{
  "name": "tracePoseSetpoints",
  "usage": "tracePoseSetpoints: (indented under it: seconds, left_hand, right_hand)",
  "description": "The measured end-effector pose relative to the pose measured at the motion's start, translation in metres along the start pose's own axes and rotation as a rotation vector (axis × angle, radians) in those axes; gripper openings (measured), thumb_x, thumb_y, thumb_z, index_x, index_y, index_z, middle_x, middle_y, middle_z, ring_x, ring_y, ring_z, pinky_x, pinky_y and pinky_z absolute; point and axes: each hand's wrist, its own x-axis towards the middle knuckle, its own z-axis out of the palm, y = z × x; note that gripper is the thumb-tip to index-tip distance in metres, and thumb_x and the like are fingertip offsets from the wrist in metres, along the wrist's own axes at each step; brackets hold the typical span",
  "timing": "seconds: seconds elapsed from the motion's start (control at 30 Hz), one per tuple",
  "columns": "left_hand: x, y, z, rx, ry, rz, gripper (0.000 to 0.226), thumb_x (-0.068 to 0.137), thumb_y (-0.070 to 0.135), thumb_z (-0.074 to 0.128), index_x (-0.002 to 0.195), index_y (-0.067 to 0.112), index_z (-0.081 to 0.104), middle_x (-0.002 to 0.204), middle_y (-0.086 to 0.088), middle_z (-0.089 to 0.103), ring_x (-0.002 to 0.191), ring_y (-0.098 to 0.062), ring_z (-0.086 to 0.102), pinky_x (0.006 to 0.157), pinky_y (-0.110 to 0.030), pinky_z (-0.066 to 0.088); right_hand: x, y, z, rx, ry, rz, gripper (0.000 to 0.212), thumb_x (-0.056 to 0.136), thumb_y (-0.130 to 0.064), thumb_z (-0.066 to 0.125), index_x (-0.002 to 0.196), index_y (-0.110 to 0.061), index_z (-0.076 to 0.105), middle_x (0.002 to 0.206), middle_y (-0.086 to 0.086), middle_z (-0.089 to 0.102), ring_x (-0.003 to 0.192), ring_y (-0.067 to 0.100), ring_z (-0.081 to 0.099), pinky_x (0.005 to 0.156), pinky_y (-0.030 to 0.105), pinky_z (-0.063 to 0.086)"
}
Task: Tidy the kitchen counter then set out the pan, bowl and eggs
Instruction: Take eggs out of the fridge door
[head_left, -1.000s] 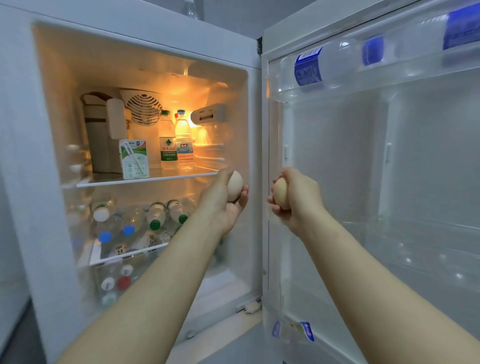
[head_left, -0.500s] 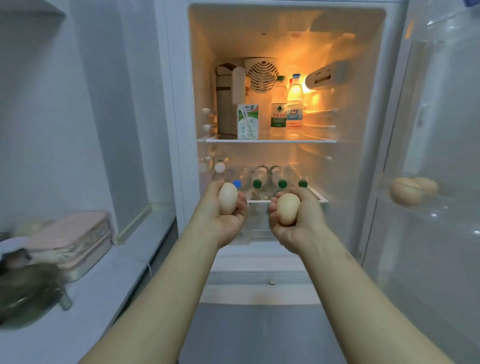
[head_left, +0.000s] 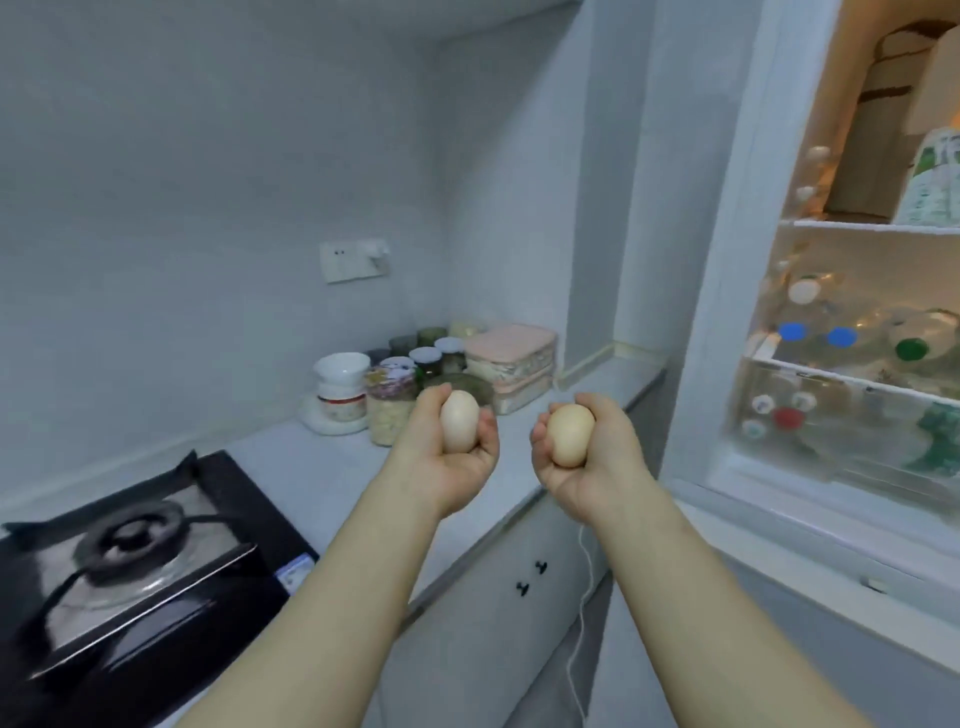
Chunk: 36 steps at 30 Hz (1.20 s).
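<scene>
Fingers (head_left: 488, 434) of left hand (head_left: 457, 467): curled up round left egg (head_left: 460, 422), thumb on the other side, palm turned up. Egg stands on end in the cup of the hand, its long axis near upright. Most of the shell shows above the grip.

Fingers (head_left: 540, 441) of right hand (head_left: 597, 462): same hold, mirrored, round right egg (head_left: 571, 435). Long axis also near upright. Hands are level and near each other, not touching; eggs are apart.

Forearms: both stretched forward from the body, palms facing inward and up.

Counter (head_left: 322, 462): pale, lying below and beyond the hands and running off to the left. Left hand appears over its front part and is the nearer of the two. Right hand hangs about its front edge, on the fridge side. Judged: a set-down takes both eggs down and leftward, and either egg would likely roll if laid on its side on the bare top.

Back of counter, past left hand: white bowl (head_left: 341, 366) on a stack, jars (head_left: 395, 395) and pink box (head_left: 511, 358), close together.

Stove (head_left: 135, 551): near left, set in the counter, burner bare. No pan in sight.

Fridge (head_left: 727, 260): right of the hands, open and lit, bottles on its shelves.
</scene>
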Motion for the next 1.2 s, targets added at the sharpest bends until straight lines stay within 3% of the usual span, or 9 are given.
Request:
tracePoseSetpoints:
  seconds: [0.27, 0.47, 0.57, 0.7, 0.83, 1.0, 1.2]
  left_hand:
    - [-0.112, 0.132, -0.14, -0.24, 0.224, 0.388, 0.023, 0.087, 0.022, 0.061, 0.092, 0.003, 0.049, 0.079, -0.013, 0.051, 0.061, -0.018, 0.052, 0.044, -0.016, 0.049]
    - [-0.242, 0.199, -0.251, -0.389, 0.372, 0.616, 0.023, 0.087, 0.022, 0.063, 0.09, 0.003, 0.05, 0.08, -0.014, 0.052, 0.065, -0.019, 0.054, 0.046, -0.018, 0.05]
    - [-0.3, 0.221, -0.306, -0.443, 0.422, 0.716, 0.022, 0.087, 0.021, 0.062, 0.09, 0.003, 0.05, 0.081, -0.014, 0.052, 0.065, -0.019, 0.054, 0.045, -0.017, 0.05]
    - [-0.371, 0.242, -0.372, -0.507, 0.531, 0.842, 0.02, 0.088, 0.02, 0.06, 0.09, 0.004, 0.049, 0.084, -0.014, 0.05, 0.067, -0.019, 0.052, 0.056, -0.018, 0.05]
    - [-0.432, 0.25, -0.422, -0.626, 0.593, 0.926, 0.019, 0.087, 0.019, 0.063, 0.092, 0.006, 0.051, 0.085, -0.014, 0.051, 0.071, -0.02, 0.054, 0.065, -0.02, 0.05]
    - [-0.477, 0.26, -0.478, -0.724, 0.703, 1.002, 0.02, 0.086, 0.019, 0.065, 0.092, 0.006, 0.051, 0.091, -0.014, 0.052, 0.071, -0.021, 0.056, 0.05, -0.021, 0.054]
    - [-0.507, 0.28, -0.519, -0.796, 0.786, 1.104, 0.02, 0.085, 0.018, 0.064, 0.09, 0.005, 0.051, 0.085, -0.013, 0.052, 0.068, -0.022, 0.055, 0.052, -0.026, 0.054]
  right_hand:
    - [-0.036, 0.174, 0.125, -0.164, -0.27, 0.362, 0.029, 0.091, -0.023, 0.045, 0.067, -0.008, 0.05, 0.045, 0.005, 0.051, 0.032, 0.013, 0.048, 0.033, 0.01, 0.037]
    - [-0.121, 0.319, 0.2, -0.305, -0.402, 0.597, 0.03, 0.092, -0.024, 0.048, 0.069, -0.006, 0.053, 0.056, 0.008, 0.054, 0.035, 0.015, 0.051, 0.034, 0.013, 0.04]
    - [-0.166, 0.388, 0.227, -0.35, -0.462, 0.718, 0.029, 0.092, -0.025, 0.048, 0.071, -0.006, 0.054, 0.063, 0.008, 0.053, 0.035, 0.014, 0.051, 0.034, 0.013, 0.041]
    - [-0.218, 0.468, 0.251, -0.392, -0.53, 0.862, 0.029, 0.092, -0.024, 0.048, 0.071, -0.005, 0.054, 0.049, 0.008, 0.056, 0.034, 0.015, 0.052, 0.035, 0.013, 0.043]
    - [-0.261, 0.537, 0.269, -0.474, -0.577, 0.971, 0.026, 0.091, -0.025, 0.05, 0.075, -0.005, 0.056, 0.065, 0.009, 0.054, 0.035, 0.015, 0.053, 0.035, 0.014, 0.044]
    - [-0.302, 0.606, 0.289, -0.573, -0.658, 1.117, 0.025, 0.091, -0.026, 0.05, 0.079, -0.005, 0.056, 0.072, 0.01, 0.053, 0.034, 0.015, 0.055, 0.034, 0.016, 0.043]
    - [-0.326, 0.659, 0.318, -0.654, -0.723, 1.23, 0.025, 0.092, -0.024, 0.05, 0.077, -0.004, 0.055, 0.071, 0.01, 0.053, 0.046, 0.016, 0.054, 0.036, 0.015, 0.044]
